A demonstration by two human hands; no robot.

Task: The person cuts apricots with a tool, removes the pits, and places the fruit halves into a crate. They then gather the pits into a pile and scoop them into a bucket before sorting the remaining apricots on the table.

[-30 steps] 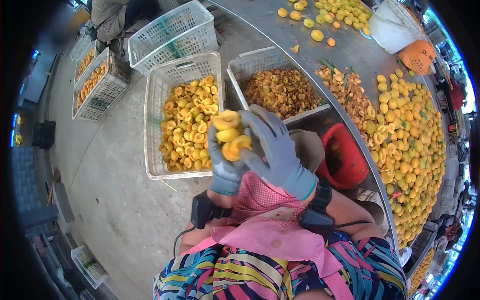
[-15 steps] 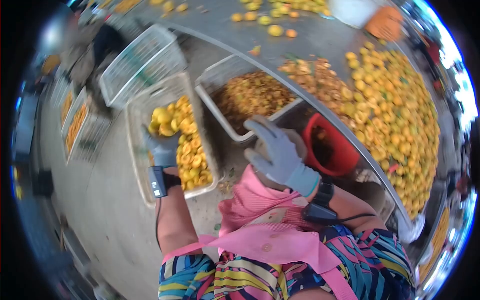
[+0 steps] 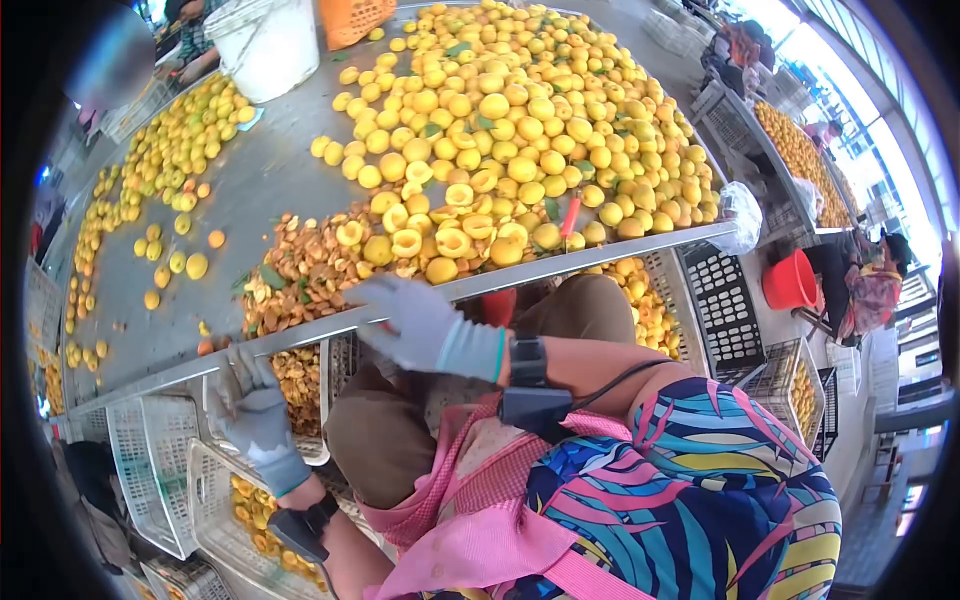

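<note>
My left hand, in a grey glove, is just below the metal table's front edge, above a crate of halved fruit. Its fingers are apart and slightly bent, with nothing visible in them. My right hand, also gloved, reaches over the table edge beside a heap of orange-brown fruit scraps. Its fingers stretch out to the left, a little blurred, and it appears to hold nothing. Behind it lie halved yellow apricot-like fruits and a big pile of whole ones. A red-handled tool is stuck among them.
The metal table's rim runs across in front of me. Below it stand a crate of scraps, a crate of halved fruit and a white crate. A white bucket is at the back. A person sits at right.
The view has swung from the floor crates up to the table. My left hand has left the crate of halved fruit, its fingers now apart. My right hand has come to the table edge.
</note>
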